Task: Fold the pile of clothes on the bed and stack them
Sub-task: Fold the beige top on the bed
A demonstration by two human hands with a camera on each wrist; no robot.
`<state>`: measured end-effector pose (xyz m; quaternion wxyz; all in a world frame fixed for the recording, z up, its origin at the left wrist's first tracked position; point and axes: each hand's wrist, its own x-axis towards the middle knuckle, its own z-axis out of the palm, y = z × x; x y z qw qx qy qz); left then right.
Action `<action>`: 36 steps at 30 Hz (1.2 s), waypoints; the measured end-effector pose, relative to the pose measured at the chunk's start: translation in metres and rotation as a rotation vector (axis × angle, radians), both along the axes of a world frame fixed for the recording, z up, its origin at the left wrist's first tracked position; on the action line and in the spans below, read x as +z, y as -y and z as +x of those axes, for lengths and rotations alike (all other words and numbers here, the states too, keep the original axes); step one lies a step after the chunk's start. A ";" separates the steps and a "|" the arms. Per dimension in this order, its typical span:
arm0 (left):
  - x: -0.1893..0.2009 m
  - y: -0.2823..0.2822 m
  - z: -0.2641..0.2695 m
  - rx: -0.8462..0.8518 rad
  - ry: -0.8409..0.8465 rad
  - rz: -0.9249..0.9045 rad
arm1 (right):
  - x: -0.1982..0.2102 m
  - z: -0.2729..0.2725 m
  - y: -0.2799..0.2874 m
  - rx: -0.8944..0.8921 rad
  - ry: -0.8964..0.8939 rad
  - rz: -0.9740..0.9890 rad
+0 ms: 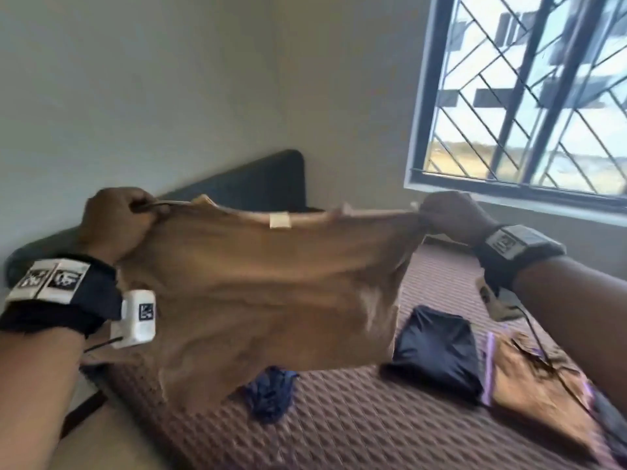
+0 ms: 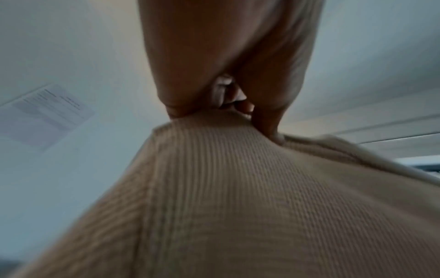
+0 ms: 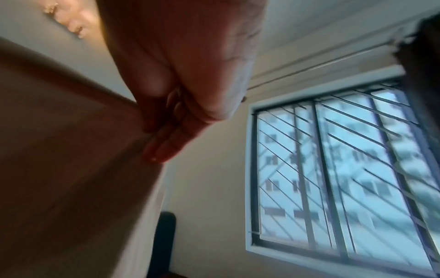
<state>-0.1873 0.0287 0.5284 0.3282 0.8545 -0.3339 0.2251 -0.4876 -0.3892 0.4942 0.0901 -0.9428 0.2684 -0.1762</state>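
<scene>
A tan ribbed garment [image 1: 264, 286] hangs spread in the air above the bed, held by its top edge at both corners. My left hand [image 1: 118, 218] grips the left corner, and the left wrist view shows the fingers [image 2: 181, 90] bunched on the ribbed cloth [image 2: 238, 197]. My right hand [image 1: 448, 212] pinches the right corner; in the right wrist view its fingers [image 3: 166, 143] press the brown cloth [image 3: 71, 169]. On the bed lie a folded dark navy piece [image 1: 437, 354], a folded brown garment [image 1: 539, 388] and a crumpled blue item [image 1: 271, 391].
The bed [image 1: 339, 429] has a maroon textured cover and a dark headboard [image 1: 258, 184] against the wall. A barred window [image 1: 529, 96] is at the right. A cable runs from my right wrist device over the brown garment.
</scene>
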 end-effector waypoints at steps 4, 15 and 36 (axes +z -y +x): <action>-0.029 0.027 -0.027 -0.100 -0.103 -0.143 | 0.003 -0.061 0.019 -0.142 0.127 0.074; -0.113 0.089 -0.243 -0.512 -0.418 0.164 | -0.074 -0.298 0.037 -0.564 0.371 0.327; -0.231 0.157 -0.663 -0.952 -1.207 -0.225 | -0.035 -0.540 0.063 -0.730 0.798 0.732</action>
